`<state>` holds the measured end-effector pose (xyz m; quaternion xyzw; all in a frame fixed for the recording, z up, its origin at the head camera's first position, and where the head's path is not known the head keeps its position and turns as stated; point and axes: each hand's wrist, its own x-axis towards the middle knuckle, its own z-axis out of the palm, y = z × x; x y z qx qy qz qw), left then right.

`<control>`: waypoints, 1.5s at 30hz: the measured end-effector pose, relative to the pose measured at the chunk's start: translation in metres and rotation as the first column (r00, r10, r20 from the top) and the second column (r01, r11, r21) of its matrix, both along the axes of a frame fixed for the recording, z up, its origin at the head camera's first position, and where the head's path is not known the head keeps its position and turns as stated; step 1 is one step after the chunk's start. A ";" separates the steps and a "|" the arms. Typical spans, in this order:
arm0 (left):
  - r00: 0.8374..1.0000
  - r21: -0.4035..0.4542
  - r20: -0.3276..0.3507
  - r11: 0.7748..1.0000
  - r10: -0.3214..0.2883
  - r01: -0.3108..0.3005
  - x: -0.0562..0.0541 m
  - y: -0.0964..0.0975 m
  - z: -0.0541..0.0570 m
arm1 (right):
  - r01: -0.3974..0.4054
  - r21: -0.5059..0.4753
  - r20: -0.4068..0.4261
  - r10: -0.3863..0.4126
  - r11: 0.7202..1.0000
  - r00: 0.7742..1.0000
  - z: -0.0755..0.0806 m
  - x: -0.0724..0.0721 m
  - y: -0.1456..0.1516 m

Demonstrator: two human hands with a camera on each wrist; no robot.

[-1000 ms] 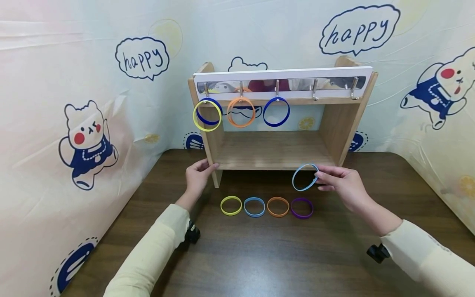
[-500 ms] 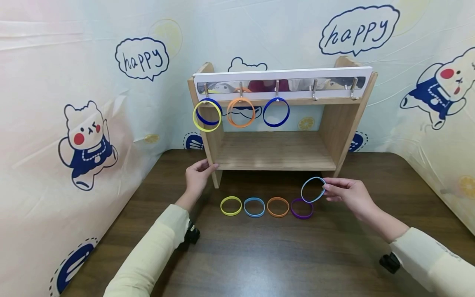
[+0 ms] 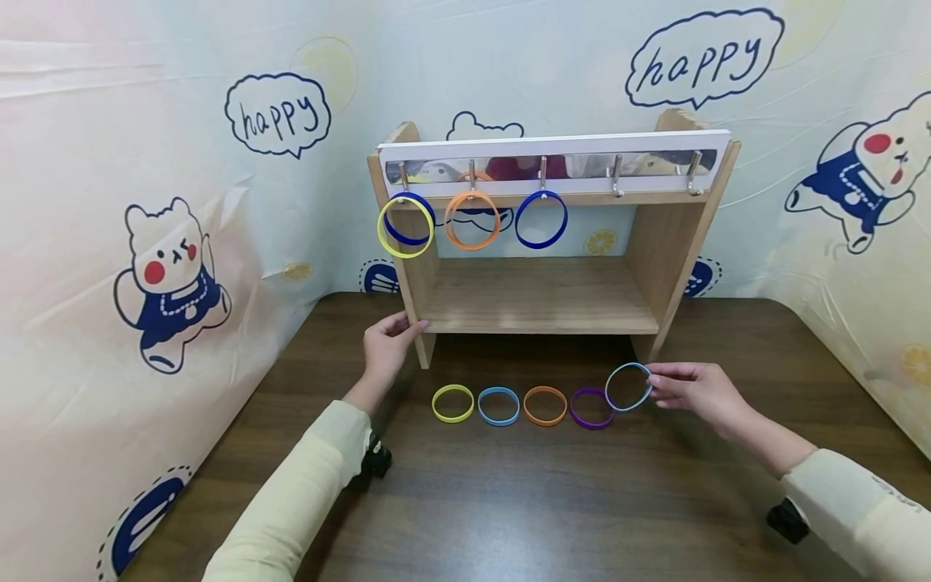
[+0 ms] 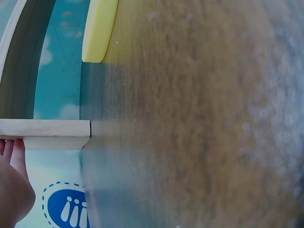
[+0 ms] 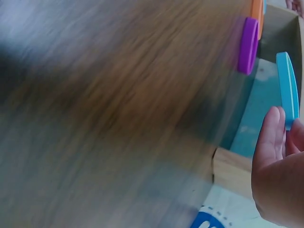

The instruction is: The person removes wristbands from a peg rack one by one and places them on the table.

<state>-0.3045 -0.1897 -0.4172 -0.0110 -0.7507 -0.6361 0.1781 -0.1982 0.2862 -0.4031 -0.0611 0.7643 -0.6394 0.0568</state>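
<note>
Drifting down and to the right over the last second, the right hand (image 3: 701, 392) has carried the light blue ring (image 5: 287, 88) from in front of the shelf (image 3: 538, 295) to the right end of the row lying on the surface (image 3: 451, 501). Its thumb and fingers are together, pinching the ring's right side and holding it up on edge; whether the lower rim touches the wood, I can't tell. As I judge it, the ring is now away from the hooks (image 3: 617, 174) and about level with that row.

The left hand (image 3: 385, 347) hasn't budged, gripping the left side panel (image 3: 418, 287) low down, seemingly to steady it.

A yellow ring (image 4: 99, 31), sky-blue ring (image 3: 499, 422), orange ring (image 5: 257, 16) and purple ring (image 5: 248, 46) lie left to right before the shelf. Above, a yellow hoop (image 3: 406, 254) and a dark blue hoop (image 3: 407, 240) share the leftmost hook. The shelf stands towards the surface's far edge, between its far corners.

Likeliest to get in the way is the purple one, which the held ring slightly overlaps as seen from the person's head.
</note>
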 end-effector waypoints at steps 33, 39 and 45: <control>1.000 -0.014 0.020 1.000 0.005 -0.005 -0.001 0.000 0.000 | -0.142 0.041 0.184 0.132 0.989 0.974 -0.028 -0.009 0.031; 1.000 -0.015 0.020 1.000 0.007 -0.007 -0.002 -0.001 -0.001 | -0.161 0.013 0.192 0.156 0.987 0.969 -0.031 -0.010 0.033; 1.000 -0.017 0.022 1.000 0.007 -0.007 -0.001 0.000 -0.001 | -0.181 -0.005 0.183 0.179 0.984 0.967 -0.032 -0.010 0.034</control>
